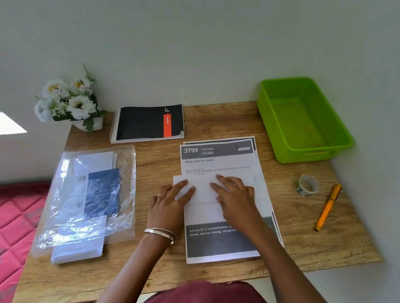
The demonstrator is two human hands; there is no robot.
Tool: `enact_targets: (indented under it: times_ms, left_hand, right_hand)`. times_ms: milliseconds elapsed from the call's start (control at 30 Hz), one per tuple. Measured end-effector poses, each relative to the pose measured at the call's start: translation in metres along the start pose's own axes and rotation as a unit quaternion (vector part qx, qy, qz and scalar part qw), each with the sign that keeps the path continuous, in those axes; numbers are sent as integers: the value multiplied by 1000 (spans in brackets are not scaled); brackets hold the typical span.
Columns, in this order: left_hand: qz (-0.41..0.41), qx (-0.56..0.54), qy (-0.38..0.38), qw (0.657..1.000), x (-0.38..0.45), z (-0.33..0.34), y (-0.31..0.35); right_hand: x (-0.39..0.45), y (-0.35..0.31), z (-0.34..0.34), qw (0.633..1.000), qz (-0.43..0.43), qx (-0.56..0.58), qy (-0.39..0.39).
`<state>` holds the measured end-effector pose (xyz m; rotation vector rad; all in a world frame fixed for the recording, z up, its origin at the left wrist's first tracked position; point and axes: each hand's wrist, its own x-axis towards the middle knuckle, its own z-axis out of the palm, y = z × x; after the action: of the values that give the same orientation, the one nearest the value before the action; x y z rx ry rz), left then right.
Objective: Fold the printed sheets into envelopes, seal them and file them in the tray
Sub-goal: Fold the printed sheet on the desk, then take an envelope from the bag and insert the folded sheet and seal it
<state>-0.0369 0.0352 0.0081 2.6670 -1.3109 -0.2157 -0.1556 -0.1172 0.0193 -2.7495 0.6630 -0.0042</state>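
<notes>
A small stack of printed sheets (219, 159) lies in the middle of the wooden table (228, 122), headed "3799 KITCHEN". A folded white sheet (205, 194) lies across the stack. My left hand (169, 204) presses flat on its left part and my right hand (234, 196) presses flat on its right part, fingers straight. A green plastic tray (271, 121) stands at the back right with nothing in it. A clear plastic bag of white envelopes (87, 197) lies at the left.
A roll of tape (307, 185) and an orange pen (327, 207) lie at the right. A black spiral notebook (148, 123) and a pot of white flowers (69, 102) stand at the back by the wall. A red quilted mattress (10, 228) borders the table's left.
</notes>
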Motion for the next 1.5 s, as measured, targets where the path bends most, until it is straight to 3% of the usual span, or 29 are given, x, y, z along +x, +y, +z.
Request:
enact_targets:
  times_ms: [200, 367, 500, 633, 733, 867, 967, 1200, 1500]
  left_hand:
    - [-41, -14, -22, 999, 2, -3, 7]
    - [-66, -69, -10, 995, 1, -5, 8]
    - [-49, -167, 29, 984, -9, -10, 3]
    - [-2, -195, 107, 975, -39, -23, -14]
    - [-12, -205, 155, 966, -63, -35, -44]
    - [-56, -198, 241, 948, -99, -46, -99]
    - [-89, -148, 254, 952, -124, -44, -147]
    - [-49, -22, 215, 975, -153, -39, -206]
    - [21, -23, 172, 985, -155, -34, -226]
  right_hand:
    - [-19, 47, -10, 991, 132, 19, 30]
    - [-20, 41, -8, 988, 148, -12, 38]
    - [-23, 30, -6, 984, 154, -3, 91]
    - [-30, 7, -1, 980, 113, 72, 148]
    - [-35, -30, 4, 974, 60, 132, 173]
    - [-39, -98, 16, 964, -12, 224, 140]
    - [-38, -147, 33, 963, -66, 244, 97]
    - [-34, -215, 68, 973, -150, 127, 122]
    - [-28, -243, 85, 975, -196, -15, 99]
